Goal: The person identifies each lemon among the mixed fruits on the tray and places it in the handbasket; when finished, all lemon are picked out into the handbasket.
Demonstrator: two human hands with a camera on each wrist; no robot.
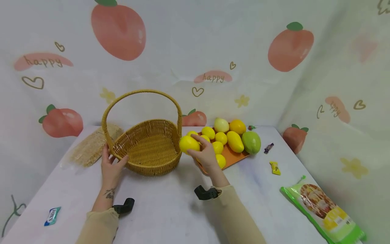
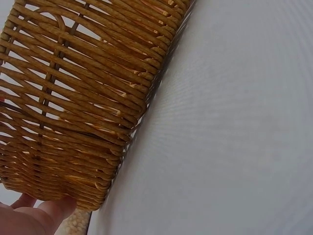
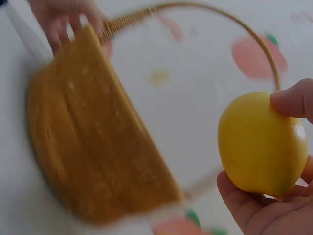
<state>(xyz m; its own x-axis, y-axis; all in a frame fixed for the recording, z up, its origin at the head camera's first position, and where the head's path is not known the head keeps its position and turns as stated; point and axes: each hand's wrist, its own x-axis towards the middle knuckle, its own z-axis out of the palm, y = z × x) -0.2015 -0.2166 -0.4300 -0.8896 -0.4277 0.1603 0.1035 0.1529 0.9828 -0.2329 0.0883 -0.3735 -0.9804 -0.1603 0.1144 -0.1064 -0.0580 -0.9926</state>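
My right hand (image 1: 205,154) holds a smooth, oval yellow fruit (image 1: 189,144) between thumb and fingers, just off the right rim of the wicker basket (image 1: 152,169). In the right wrist view the fruit (image 3: 261,142) looks blunt-ended and glossy; whether it is a mango or a lemon I cannot tell. My left hand (image 1: 112,167) grips the basket's left side near the foot of its tall handle (image 1: 143,90), thumb toward the front rim. Seen from the left wrist, its fingers (image 2: 58,208) touch the weave. No fruit shows inside the basket.
Right of the basket, an orange tray (image 1: 233,159) carries several yellow fruits, an orange and a green fruit (image 1: 251,142). A clear bag (image 1: 91,145) lies behind the left hand. Small wrapped sweets (image 1: 275,168) and a green snack bag (image 1: 324,211) lie at right, a blue packet (image 1: 52,216) at left.
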